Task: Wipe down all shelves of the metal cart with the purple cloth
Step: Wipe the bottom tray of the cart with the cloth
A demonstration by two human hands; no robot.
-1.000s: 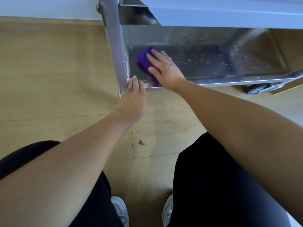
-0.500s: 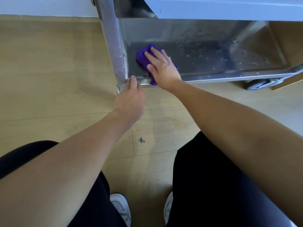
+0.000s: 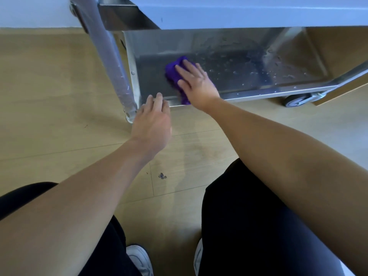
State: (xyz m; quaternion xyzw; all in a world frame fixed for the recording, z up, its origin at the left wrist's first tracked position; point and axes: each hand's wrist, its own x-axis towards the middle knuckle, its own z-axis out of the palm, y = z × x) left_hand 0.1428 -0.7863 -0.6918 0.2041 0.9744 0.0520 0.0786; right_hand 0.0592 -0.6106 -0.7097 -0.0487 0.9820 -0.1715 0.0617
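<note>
Your right hand [image 3: 196, 84] lies flat on the cloth [image 3: 174, 71], palm down. The fingers are straight and fanned apart, pressing the cloth to the bottom shelf [image 3: 239, 64]. Nothing is pinched or curled round.

The purple cloth is bunched. It shows beyond your fingertips and along the thumb side of the hand, and a tail runs back under your wrist to the shelf's front rim [image 3: 258, 93]. It lies on the shelf floor to the right of the post [image 3: 111, 62], near it but apart from it.

Your left hand [image 3: 152, 120] reaches to the foot of the post, just to its right. Its fingers are straight and held close together, and their tips touch the front rim. It holds nothing.

Farther right of the post, past the cloth, water drops [image 3: 278, 74] dot the shelf floor, while the strip between post and cloth looks dull and free of drops. Well to the right of the post, a wheel [image 3: 296, 100] stands under the far end of the rim. An upper shelf [image 3: 239, 12] meets the post near its top and overhangs the bottom one. The post is wrapped in clear film.

The wood floor [image 3: 49, 96] spreads left of the post and toward you. A small dark mark [image 3: 162, 175] lies on the floor, nearer you than the post's foot. Nearer still are your black trousers [image 3: 249, 226] and the toes of your white shoes [image 3: 139, 259].
</note>
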